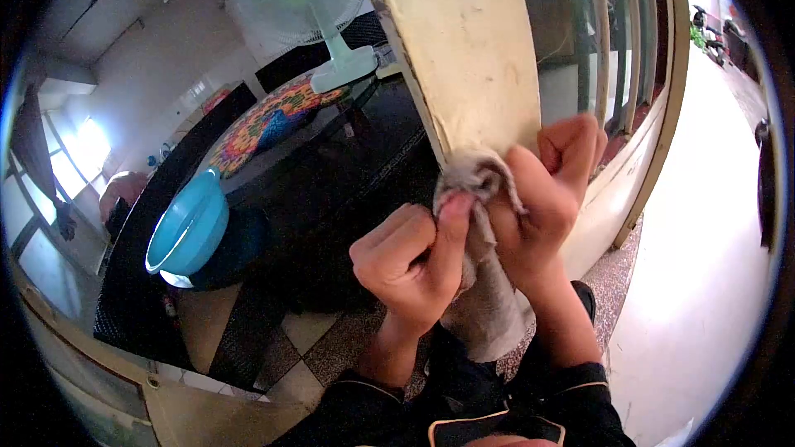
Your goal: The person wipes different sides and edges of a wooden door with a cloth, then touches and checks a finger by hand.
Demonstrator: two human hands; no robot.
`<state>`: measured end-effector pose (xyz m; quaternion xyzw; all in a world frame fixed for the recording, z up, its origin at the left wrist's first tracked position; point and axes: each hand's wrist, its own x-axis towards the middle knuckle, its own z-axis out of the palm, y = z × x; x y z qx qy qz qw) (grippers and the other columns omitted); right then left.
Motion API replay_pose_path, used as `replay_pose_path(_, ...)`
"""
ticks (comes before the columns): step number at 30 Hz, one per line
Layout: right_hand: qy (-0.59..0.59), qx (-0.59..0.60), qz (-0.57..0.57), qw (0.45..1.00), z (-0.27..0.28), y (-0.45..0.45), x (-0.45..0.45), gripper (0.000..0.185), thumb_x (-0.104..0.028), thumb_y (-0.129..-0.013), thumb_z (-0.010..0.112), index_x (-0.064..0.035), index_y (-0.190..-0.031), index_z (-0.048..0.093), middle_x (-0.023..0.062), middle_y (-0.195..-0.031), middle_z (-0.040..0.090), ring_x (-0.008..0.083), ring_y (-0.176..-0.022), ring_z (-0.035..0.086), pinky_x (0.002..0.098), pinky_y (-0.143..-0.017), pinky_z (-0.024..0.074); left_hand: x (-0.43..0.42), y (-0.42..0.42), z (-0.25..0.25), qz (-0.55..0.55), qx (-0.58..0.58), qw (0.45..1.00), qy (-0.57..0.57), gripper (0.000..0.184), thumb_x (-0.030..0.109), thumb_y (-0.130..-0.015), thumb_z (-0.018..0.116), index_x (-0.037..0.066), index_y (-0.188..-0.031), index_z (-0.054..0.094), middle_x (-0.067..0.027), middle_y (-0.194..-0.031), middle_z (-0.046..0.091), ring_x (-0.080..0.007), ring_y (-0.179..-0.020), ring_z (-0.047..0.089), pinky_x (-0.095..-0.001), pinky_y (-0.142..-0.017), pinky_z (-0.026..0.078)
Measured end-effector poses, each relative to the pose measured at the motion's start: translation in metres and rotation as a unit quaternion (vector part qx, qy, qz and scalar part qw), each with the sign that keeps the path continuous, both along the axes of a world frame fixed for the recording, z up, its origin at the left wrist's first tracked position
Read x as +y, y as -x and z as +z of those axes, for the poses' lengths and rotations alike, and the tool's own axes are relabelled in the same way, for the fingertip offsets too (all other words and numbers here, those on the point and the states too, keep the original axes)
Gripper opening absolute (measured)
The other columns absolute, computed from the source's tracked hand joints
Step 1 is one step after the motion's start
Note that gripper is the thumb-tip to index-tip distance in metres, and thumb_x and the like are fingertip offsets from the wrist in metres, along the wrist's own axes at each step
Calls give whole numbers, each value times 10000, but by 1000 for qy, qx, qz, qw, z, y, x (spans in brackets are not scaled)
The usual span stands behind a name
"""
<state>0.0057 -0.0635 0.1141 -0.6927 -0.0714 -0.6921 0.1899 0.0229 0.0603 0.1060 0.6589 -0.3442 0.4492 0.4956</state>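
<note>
Both of my hands are closed on a crumpled grey cloth (489, 306) in front of my chest. My left hand (410, 261) pinches its bunched top from the left, with the thumb pressed onto the fabric. From the other side, my right hand (542, 199) grips the same bunch in curled fingers. The rest of the cloth hangs down between my forearms. Part of the fabric is hidden inside the fingers. Just beyond my hands stands a cream-coloured post (464, 41).
On the left, a black table (306, 157) bears a blue basin (190, 228), a colourful peacock-patterned mat (257, 128) and a pale green fan (302, 0). A barred window (580, 41) is right of the post. Checkered floor (331, 356) lies below.
</note>
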Motion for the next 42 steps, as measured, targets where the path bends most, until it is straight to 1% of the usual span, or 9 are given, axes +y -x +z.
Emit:
replay_pose_path(5, -5, -78, 21, 997, 36, -13, -17, 166, -95, -685, 586, 25, -799, 572, 88, -782, 341, 236, -777, 357, 324, -678, 286, -11, -4, 52, 42, -116, 992, -29, 350, 83, -823, 714, -1, -529, 543, -30, -463, 325, -40, -475, 276, -277, -408, 224)
replay_pose_path(6, 18, -114, 18, 993, 52, -18, -24, 159, -81, -728, 589, 23, -848, 593, 86, -792, 358, 232, -790, 367, 319, -685, 297, -19, -13, 65, 44, -175, 983, -16, 394, 22, -763, 745, 53, -483, 470, -102, -468, 415, -192, -366, 373, -315, -383, 274)
replay_pose_path(9, 16, -132, 5, 991, 68, -23, -25, 148, -82, -724, 604, 14, -837, 591, 78, -790, 357, 231, -782, 360, 319, -694, 304, -23, -6, 75, 52, -115, 992, 19, 411, 43, -766, 752, 63, -480, 456, -105, -469, 409, -204, -375, 380, -326, -388, 282)
replay_pose_path(11, -11, -80, 23, 996, 41, -17, -22, 142, -88, -708, 593, 9, -811, 578, 87, -788, 350, 236, -777, 356, 325, -689, 299, -22, -5, 47, 145, -144, 979, -22, 436, 54, -754, 767, 69, -477, 431, -95, -466, 406, -215, -383, 384, -326, -389, 282)
replay_pose_path(15, -116, 9, 35, 993, -47, -1, -17, 118, -19, -642, 570, 31, -724, 502, 93, -789, 320, 244, -772, 347, 312, -676, 286, -13, 6, 4, 71, -160, 978, -112, 483, 66, -709, 807, 108, -453, 399, -60, -446, 395, -237, -382, 383, -315, -432, 313)
replay_pose_path(21, -226, 18, 116, 967, -78, 18, -25, 270, -7, -600, 635, 20, -613, 366, 96, -733, 338, 243, -684, 376, 310, -600, 299, -7, -2, 23, 24, -36, 998, -44, 407, 141, -614, 883, 42, -825, 549, -61, -766, 610, -139, -600, 553, -308, -548, 417)
replay_pose_path(24, -252, 0, 137, 958, -84, 22, -30, 256, -20, -637, 656, 22, -631, 403, 97, -737, 372, 228, -666, 418, 296, -585, 338, -32, 3, 53, -155, -62, 985, 47, 693, 123, -587, 895, 2, -1143, 500, -98, -1083, 594, -165, -924, 578, -306, -801, 470)
replay_pose_path(32, -263, 75, 247, 930, -69, 49, -58, 135, -5, -663, 627, 48, -766, 558, 91, -688, 472, 188, -609, 492, 271, -552, 367, -52, 32, 90, -83, -4, 994, 69, 410, 213, -789, 760, -64, -1041, 594, -111, -942, 644, -144, -837, 593, -261, -766, 453)
replay_pose_path(42, -227, 96, 409, 879, -39, 43, -72, 110, -12, -728, 608, 31, -826, 581, 57, -772, 561, 139, -719, 558, 226, -643, 404, -23, 34, 89, -244, 45, 969, -22, 500, 104, -809, 627, -127, -1219, 455, -188, -1126, 566, -241, -1030, 545, -325, -947, 382)
